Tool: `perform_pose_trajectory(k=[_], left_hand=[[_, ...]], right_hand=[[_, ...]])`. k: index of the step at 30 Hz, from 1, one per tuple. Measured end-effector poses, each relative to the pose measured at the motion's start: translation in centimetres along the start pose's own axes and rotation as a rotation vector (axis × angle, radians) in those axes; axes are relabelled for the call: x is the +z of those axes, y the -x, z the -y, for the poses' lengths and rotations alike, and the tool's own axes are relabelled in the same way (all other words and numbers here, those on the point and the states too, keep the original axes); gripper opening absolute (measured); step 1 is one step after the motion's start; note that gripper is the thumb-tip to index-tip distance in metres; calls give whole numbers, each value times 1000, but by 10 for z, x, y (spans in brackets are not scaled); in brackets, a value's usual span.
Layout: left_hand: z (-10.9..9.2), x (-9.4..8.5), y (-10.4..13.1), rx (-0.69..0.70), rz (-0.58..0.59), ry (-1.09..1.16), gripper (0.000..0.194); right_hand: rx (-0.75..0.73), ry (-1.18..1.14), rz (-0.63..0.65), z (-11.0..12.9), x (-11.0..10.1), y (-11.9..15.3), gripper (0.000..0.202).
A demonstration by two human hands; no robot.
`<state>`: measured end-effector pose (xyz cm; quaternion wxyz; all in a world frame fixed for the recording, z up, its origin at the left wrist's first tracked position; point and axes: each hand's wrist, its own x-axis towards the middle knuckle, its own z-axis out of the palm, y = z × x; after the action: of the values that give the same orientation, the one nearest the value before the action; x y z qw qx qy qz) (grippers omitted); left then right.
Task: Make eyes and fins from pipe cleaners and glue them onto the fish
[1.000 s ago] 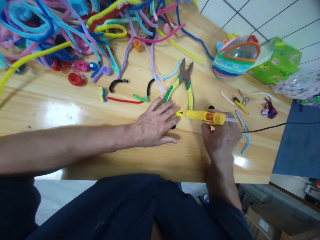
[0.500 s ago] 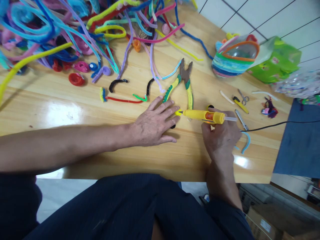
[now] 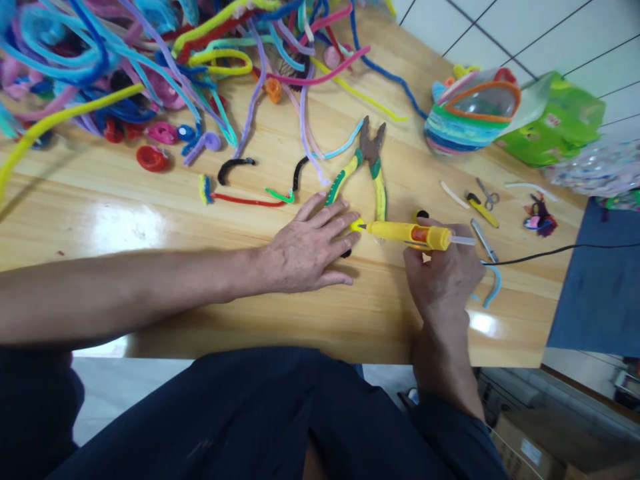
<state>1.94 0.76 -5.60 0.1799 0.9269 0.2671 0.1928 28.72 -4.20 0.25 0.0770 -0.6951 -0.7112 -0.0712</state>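
My left hand (image 3: 311, 252) lies flat on the wooden table with its fingers stretched out. Under its fingertips is a small yellow piece (image 3: 355, 223), mostly covered, and something black (image 3: 346, 253) peeks out beside it. In my right hand (image 3: 446, 270) is a yellow hot glue gun (image 3: 395, 231) with a clear glue stick (image 3: 463, 241) at its back end. The nozzle points left and meets the yellow piece at my left fingertips. Just beyond the fingers lie pliers (image 3: 371, 152) with green and yellow handles, jaws spread.
Tangled pipe cleaners (image 3: 95, 60) fill the far left. Short red (image 3: 247, 199) and black (image 3: 231, 168) pieces lie nearer. A striped basket (image 3: 465, 120) and green bag (image 3: 555, 123) stand far right. Scissors (image 3: 490, 197), a yellow cutter (image 3: 483, 211) and a black cord (image 3: 550, 252) are at right.
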Motion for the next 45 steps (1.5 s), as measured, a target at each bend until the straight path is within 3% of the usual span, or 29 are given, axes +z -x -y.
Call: perform_pose_trajectory(k=[22,45], left_hand=[[-1,0,-1,-16,7,19,67],[0,0,-1,-13,13,26,66]], right_hand=[[-32,36,-60,3,1,-1,32],[29,-11,-14,3,0,-1,35]])
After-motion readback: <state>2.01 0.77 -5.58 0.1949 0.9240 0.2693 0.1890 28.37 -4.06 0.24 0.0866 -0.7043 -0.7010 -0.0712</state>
